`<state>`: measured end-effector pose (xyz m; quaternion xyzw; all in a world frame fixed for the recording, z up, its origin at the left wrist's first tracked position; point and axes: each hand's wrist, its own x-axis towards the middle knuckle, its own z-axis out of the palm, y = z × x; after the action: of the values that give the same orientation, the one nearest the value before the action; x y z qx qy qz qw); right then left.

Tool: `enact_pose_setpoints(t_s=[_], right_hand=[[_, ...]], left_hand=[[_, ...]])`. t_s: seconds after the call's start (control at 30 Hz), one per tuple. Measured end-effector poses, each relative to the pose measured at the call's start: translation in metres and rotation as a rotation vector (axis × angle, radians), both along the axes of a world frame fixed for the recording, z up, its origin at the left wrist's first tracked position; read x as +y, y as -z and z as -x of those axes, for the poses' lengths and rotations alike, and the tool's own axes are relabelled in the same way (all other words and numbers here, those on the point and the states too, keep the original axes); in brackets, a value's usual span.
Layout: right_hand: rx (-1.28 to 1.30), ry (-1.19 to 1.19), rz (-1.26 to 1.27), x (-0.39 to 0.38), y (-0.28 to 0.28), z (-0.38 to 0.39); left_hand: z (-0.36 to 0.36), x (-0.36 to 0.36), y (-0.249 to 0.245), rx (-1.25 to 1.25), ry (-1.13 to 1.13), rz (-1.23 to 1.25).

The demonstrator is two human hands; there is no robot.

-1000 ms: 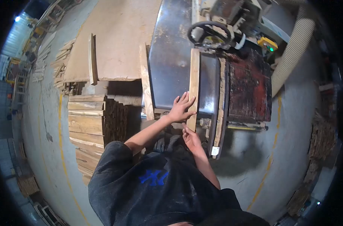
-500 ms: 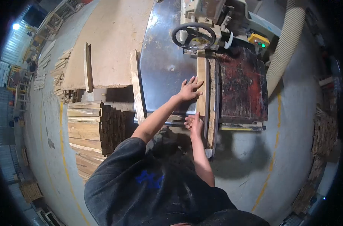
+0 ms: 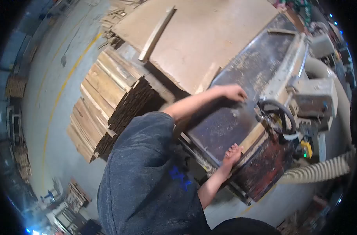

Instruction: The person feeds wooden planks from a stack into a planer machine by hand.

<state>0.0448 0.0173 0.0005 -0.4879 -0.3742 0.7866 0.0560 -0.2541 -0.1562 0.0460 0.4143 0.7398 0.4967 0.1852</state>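
Note:
My left hand [image 3: 235, 93] hangs over the metal machine table [image 3: 221, 129], off the wood, with its fingers loosely bent and apart and nothing in them. At the near end of a narrow wooden strip [image 3: 252, 139] is my right hand [image 3: 232, 155], its fingers curled at the end of the strip. The strip lies along a guide rail, and its far end runs in under the machine head beside a black handwheel [image 3: 278, 115]. Another wooden piece [image 3: 207, 80] leans at the left edge of the metal table.
A stack of boards [image 3: 102, 92] stands to the left. Behind it is a broad tan panel [image 3: 194, 35] with a loose wooden strip [image 3: 158, 34] on it. A ribbed hose [image 3: 319, 170] and a yellow control box [image 3: 306, 149] are at the right.
My view has turned left. My left hand has come off the strip and moved left over the metal table. My right hand stays at the strip's near end, and the strip shows shorter before the machine.

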Motion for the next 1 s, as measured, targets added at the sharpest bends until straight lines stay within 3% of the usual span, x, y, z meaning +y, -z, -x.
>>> enact_pose_setpoints(t_s=[0.1,0.13,0.2,0.23,0.3,0.33,0.37,0.47,0.5,0.57,0.6,0.63,0.73,0.83,1.0], right_hand=[[0.027,-0.035,0.027,0.011,-0.001,0.016],[0.043,-0.027,0.030,0.013,-0.002,0.020],[0.055,0.000,0.004,0.016,-0.001,0.032],[0.058,-0.013,0.002,0.014,-0.006,0.039],[-0.021,-0.048,-0.150,0.014,-0.012,0.050],[-0.084,-0.097,-0.231,0.012,-0.016,0.056],[-0.078,-0.106,-0.232,0.009,-0.019,0.059],[-0.109,-0.034,-0.279,-0.005,-0.027,0.059],[-0.099,-0.036,-0.278,-0.014,-0.028,0.053],[-0.105,-0.137,-0.543,-0.030,-0.026,0.044],[-0.051,-0.181,-0.572,-0.036,-0.024,0.033],[-0.040,-0.177,-0.573,-0.044,-0.022,0.020],[0.164,-0.352,-0.625,-0.047,-0.006,-0.009],[0.231,-0.430,-0.590,-0.053,0.000,-0.043],[0.247,-0.622,-0.353,-0.074,-0.010,-0.110]], left_hand=[[0.045,-0.139,-0.034,0.021,-0.828,0.158],[0.068,-0.205,-0.009,0.250,-0.987,0.095],[0.063,-0.290,-0.033,0.288,-1.548,0.511],[0.067,-0.329,-0.002,0.452,-1.827,0.653],[0.040,-0.388,0.021,0.173,-1.763,0.727],[0.026,-0.399,0.017,0.171,-1.774,0.725],[0.007,-0.404,0.008,0.064,-1.513,0.769],[-0.014,-0.409,0.046,-0.280,-1.284,0.401],[-0.029,-0.391,0.065,-0.338,-1.330,0.105],[-0.065,-0.357,0.031,-0.777,-1.034,-0.255],[-0.077,-0.339,0.032,-0.916,-1.072,-0.328],[-0.085,-0.323,0.050,-0.784,-1.078,-0.405],[-0.112,-0.307,0.027,-0.763,-0.898,-0.363],[-0.146,-0.288,0.009,-0.977,-0.764,-0.495],[-0.253,-0.229,-0.045,-1.007,-0.492,-0.724]])
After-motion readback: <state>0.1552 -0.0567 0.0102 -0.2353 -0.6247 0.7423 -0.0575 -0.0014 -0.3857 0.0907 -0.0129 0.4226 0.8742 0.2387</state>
